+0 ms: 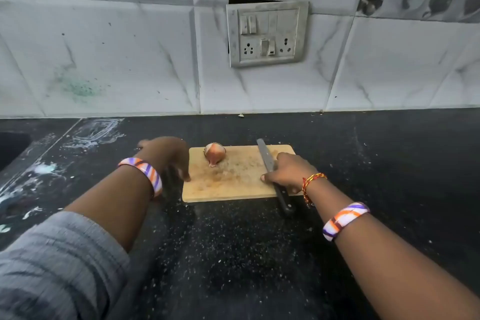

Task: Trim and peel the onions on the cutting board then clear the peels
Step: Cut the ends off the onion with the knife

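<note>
Head view: looks down on a black speckled countertop (233, 241) with a tiled wall behind it.
Cutting board: a wooden cutting board (233, 184) lies flat on the countertop, its surface dusted with fine pale scraps.
Onion: one onion (214, 154) sits near the board's far left corner, its brownish-pink skin still on, with a small reddish piece at its near end touching the board.
Left hand: the left hand (166, 154) hangs over the board's left edge, palm down, fingers loosely spread and curled downward; one fingertip touches the board at that edge. It has hold of nothing. The onion lies just beside it to the right, apart from the fingers.
Right hand: the right hand (288, 171) is closed around a knife (272, 171) where the blade meets the handle, thumb tip resting on the board.
Knife: the grey blade points away toward the board's far edge, lying low over the wood; the dark handle sticks out past the near edge over the countertop. The onion is well left of the blade, with bare board between.
Wrists: each wrist wears a striped white, orange and purple band; the right also has a red and yellow thread.
Wall: a metal switch and socket plate (267, 34) is set in the tiles above the board.
</note>
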`<state>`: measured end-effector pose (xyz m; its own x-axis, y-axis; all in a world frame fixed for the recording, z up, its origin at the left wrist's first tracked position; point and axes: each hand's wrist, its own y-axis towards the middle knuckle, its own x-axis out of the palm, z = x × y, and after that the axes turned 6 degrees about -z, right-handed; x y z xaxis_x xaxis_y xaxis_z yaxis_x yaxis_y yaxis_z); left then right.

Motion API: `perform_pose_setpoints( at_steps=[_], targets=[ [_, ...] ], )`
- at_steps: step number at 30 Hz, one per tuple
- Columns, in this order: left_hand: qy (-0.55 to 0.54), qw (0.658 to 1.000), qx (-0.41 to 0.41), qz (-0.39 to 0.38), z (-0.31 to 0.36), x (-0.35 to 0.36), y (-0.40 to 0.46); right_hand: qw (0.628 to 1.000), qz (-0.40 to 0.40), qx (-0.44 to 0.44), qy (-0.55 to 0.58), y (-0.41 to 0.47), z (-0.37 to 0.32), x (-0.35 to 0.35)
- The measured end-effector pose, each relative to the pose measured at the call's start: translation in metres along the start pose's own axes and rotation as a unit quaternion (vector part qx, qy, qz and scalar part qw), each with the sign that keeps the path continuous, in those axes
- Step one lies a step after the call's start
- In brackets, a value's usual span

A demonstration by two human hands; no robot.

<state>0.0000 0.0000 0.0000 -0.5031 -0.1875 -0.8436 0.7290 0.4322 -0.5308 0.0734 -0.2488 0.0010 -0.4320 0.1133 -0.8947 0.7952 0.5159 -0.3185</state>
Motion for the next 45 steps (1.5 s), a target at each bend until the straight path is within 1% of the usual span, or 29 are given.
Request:
perform_pose_setpoints(
  at_steps=[3,4,7,9,11,13,15,16,18,22,24,27,28,32,34,37,39,42,43,45],
  targets=[
    [0.034,0.996,-0.05,-0.068,-0.003,-0.005,-0.023,1.0,0.012,0.012,-0.015,0.001,-0.004,0.002],
    [0.05,0.993,-0.077,-0.074,-0.003,-0.006,-0.031,1.0,0.014,0.014,-0.017,0.0,-0.006,0.002],
    [0.106,0.987,-0.087,-0.085,-0.01,0.001,-0.029,1.0,0.016,0.013,-0.02,0.003,-0.01,0.003],
    [0.102,0.986,-0.098,-0.084,-0.015,0.002,-0.029,0.999,0.019,0.014,-0.022,0.003,-0.011,0.004],
    [0.079,0.991,-0.078,-0.075,-0.02,0.001,-0.03,0.999,0.021,0.012,-0.026,0.003,-0.013,0.004],
    [0.021,0.996,-0.046,-0.07,-0.017,-0.003,-0.036,0.999,0.024,0.014,-0.025,0.002,-0.014,0.005],
    [-0.093,0.994,0.003,-0.062,-0.009,-0.008,-0.04,0.999,0.024,0.009,-0.029,0.0,-0.015,0.004],
    [-0.154,0.985,0.029,-0.069,-0.003,-0.011,-0.045,0.999,0.022,0.005,-0.03,-0.001,-0.015,0.004],
    [-0.239,0.963,0.081,-0.094,0.009,-0.015,-0.052,0.999,0.017,0.001,-0.032,-0.002,-0.015,0.003],
    [-0.306,0.932,0.137,-0.135,0.033,-0.019,-0.06,1.0,0.021,0.009,-0.002,0.0,-0.013,0.003],
    [-0.356,0.909,0.167,-0.139,0.042,-0.019,-0.062,0.998,0.034,0.015,0.045,0.001,-0.009,0.002],
    [-0.452,0.846,0.236,-0.157,0.054,-0.017,-0.058,0.989,0.045,0.021,0.136,-0.002,-0.003,-0.002],
    [-0.468,0.833,0.25,-0.154,0.058,-0.016,-0.057,0.984,0.044,0.023,0.172,-0.005,-0.002,-0.004],
    [-0.48,0.83,0.271,-0.077,0.08,-0.008,-0.053,0.955,0.035,0.011,0.294,-0.02,0.003,-0.012],
    [-0.481,0.828,0.287,-0.024,0.09,-0.003,-0.051,0.939,0.029,0.003,0.343,-0.026,0.005,-0.016],
    [-0.424,0.846,0.309,0.098,0.103,0.006,-0.045,0.924,0.066,-0.011,0.377,-0.033,0.009,-0.02],
    [-0.382,0.852,0.309,0.179,0.111,0.011,-0.04,0.906,0.087,-0.013,0.414,-0.036,0.01,-0.023],
    [-0.377,0.845,0.298,0.236,0.12,0.02,-0.029,0.871,0.109,-0.018,0.479,-0.039,0.015,-0.024],
    [-0.381,0.842,0.287,0.25,0.12,0.024,-0.025,0.868,0.112,-0.018,0.483,-0.04,0.015,-0.023],
    [-0.388,0.841,0.265,0.269,0.122,0.033,-0.017,0.875,0.12,0.002,0.469,-0.043,0.02,-0.019]
  ],
)
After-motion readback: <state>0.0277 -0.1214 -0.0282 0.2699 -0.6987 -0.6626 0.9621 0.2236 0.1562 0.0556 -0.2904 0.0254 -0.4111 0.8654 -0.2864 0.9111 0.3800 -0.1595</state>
